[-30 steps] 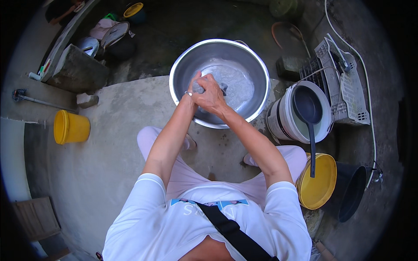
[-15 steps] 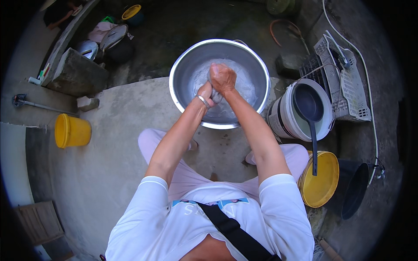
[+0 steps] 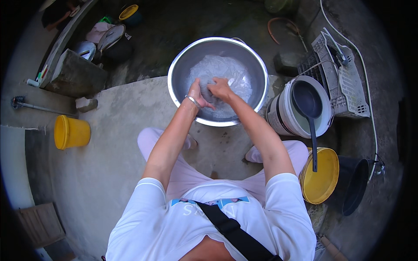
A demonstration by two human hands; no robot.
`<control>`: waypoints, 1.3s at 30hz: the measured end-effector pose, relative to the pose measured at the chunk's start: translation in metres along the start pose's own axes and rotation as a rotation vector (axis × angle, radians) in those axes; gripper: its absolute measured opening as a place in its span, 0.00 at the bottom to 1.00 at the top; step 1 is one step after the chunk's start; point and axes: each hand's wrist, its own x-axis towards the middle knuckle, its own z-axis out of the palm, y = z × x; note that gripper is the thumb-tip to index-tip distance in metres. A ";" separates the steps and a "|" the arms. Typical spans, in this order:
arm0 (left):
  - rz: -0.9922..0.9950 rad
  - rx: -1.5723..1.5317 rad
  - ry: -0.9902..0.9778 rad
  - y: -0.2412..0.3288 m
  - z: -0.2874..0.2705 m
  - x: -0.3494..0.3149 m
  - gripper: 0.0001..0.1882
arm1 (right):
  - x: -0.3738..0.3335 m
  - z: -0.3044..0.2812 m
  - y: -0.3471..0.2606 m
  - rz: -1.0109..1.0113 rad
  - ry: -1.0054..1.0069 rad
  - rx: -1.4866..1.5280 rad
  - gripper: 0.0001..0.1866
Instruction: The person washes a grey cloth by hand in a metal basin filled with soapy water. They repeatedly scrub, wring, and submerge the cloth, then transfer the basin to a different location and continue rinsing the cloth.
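A wide metal basin (image 3: 175, 82) with a bright rim stands on the ground before me, with rippling, foamy water (image 3: 226, 65) in it. Both hands are inside, low over the water. My left hand (image 3: 197, 93), a silver bangle at its wrist, is open with fingers and thumb apart. Close to its right, my right hand (image 3: 220, 89) has its fingers curled closed on a grey wet cloth (image 3: 207, 90). Much of the cloth is hidden by the hands, and its outline is hard to tell from the water.
On the right, a white bucket (image 3: 278, 108) of water carries a dark long-handled ladle (image 3: 308, 99). Nearby are a yellow bucket (image 3: 320, 178), a black bucket (image 3: 355, 187) and a grey plastic crate (image 3: 350, 87). Another yellow bucket (image 3: 72, 132) stands left. A person (image 3: 58, 15) is at the far left.
My hands were pressed together around the grey cloth above the water. They have moved apart and lower, the left has opened, and the water is now more stirred.
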 end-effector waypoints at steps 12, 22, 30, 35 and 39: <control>0.421 0.051 -0.732 0.007 -0.051 0.037 0.12 | -0.103 -0.030 -0.135 -0.401 0.154 0.173 0.14; 0.259 0.072 -0.130 -0.002 0.015 0.016 0.15 | -0.004 -0.034 -0.058 -0.505 0.711 -0.036 0.14; 0.127 0.119 0.067 -0.002 0.007 -0.012 0.36 | -0.018 -0.077 -0.030 0.171 0.257 -0.485 0.29; 0.096 0.140 0.076 -0.010 0.013 -0.007 0.41 | -0.007 -0.031 -0.006 0.074 0.008 -0.317 0.25; 0.088 0.024 -0.128 0.002 -0.021 0.027 0.34 | -0.034 0.002 -0.037 -0.187 0.093 0.178 0.16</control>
